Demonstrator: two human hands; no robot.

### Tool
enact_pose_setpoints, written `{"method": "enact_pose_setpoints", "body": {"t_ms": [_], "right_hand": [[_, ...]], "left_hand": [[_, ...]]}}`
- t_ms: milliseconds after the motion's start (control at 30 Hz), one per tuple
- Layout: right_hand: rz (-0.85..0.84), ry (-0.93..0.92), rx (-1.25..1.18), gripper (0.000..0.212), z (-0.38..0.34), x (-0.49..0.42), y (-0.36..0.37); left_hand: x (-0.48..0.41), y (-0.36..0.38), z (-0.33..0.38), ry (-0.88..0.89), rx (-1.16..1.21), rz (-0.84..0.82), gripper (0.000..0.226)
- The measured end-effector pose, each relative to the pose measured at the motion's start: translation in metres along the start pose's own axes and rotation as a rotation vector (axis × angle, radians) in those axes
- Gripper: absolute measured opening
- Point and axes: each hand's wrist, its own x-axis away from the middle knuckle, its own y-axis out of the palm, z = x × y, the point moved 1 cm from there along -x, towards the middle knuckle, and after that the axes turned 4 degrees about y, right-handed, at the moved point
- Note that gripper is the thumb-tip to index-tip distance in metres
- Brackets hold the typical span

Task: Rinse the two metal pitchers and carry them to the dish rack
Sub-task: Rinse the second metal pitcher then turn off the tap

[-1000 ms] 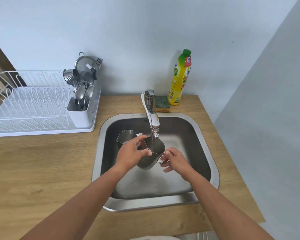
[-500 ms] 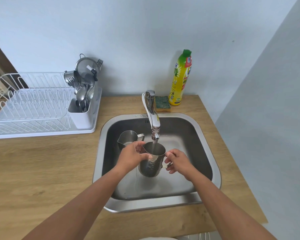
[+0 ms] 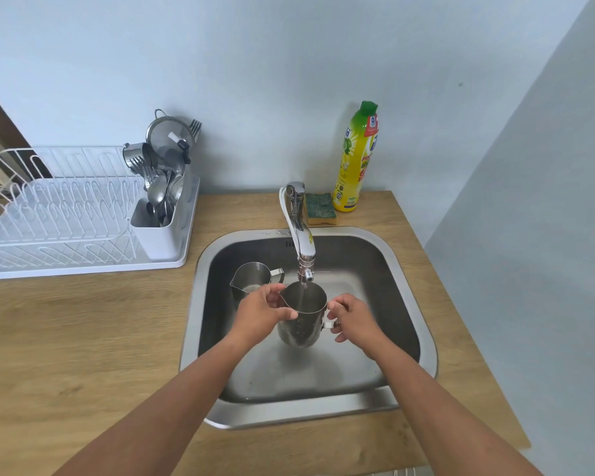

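A metal pitcher (image 3: 301, 316) is held upright over the steel sink (image 3: 407, 269), right under the faucet (image 3: 301, 235), and a thin stream of water runs into it. My left hand (image 3: 260, 312) grips its left wall near the spout. My right hand (image 3: 352, 317) holds its handle on the right side. A second metal pitcher (image 3: 251, 278) stands upright on the sink floor at the back left, just behind my left hand. The white dish rack (image 3: 66, 225) sits on the wooden counter to the left of the sink.
A cutlery holder (image 3: 158, 231) with spoons, forks and a strainer stands at the rack's right end. A green sponge (image 3: 320, 207) and a yellow dish soap bottle (image 3: 356, 159) stand behind the sink by the wall. A grey wall closes the right side.
The pitcher in my hands went from tilted to upright under the faucet, and water now runs into it. Both hands kept their hold. The other pitcher did not move.
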Motion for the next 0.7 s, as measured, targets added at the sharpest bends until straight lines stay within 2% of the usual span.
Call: {"method": "enact_pose_setpoints", "body": {"t_ms": [133, 267, 433, 567, 700], "right_hand": [[-0.055, 0.000, 0.010, 0.015, -0.0013, 0.0002, -0.0037], [-0.001, -0.010, 0.005, 0.014, -0.0020, -0.0032, -0.0036], [-0.060, -0.014, 0.032, 0.014, -0.0034, -0.0022, -0.0061], [-0.005, -0.019, 0.029, 0.014, -0.0037, -0.0045, -0.0074], [-0.040, -0.023, 0.047, 0.013, -0.0033, -0.0023, -0.0042]], "left_hand": [[-0.0036, -0.0039, -0.0014, -0.002, 0.002, -0.029, 0.062], [-0.0055, -0.0030, 0.0001, 0.004, 0.008, -0.025, 0.062], [-0.0092, -0.0054, -0.0028, -0.017, 0.031, -0.041, 0.064], [-0.0087, -0.0027, -0.0037, -0.013, 0.031, -0.034, 0.063], [-0.0098, -0.0055, -0.0059, -0.017, 0.046, -0.043, 0.064]]}}
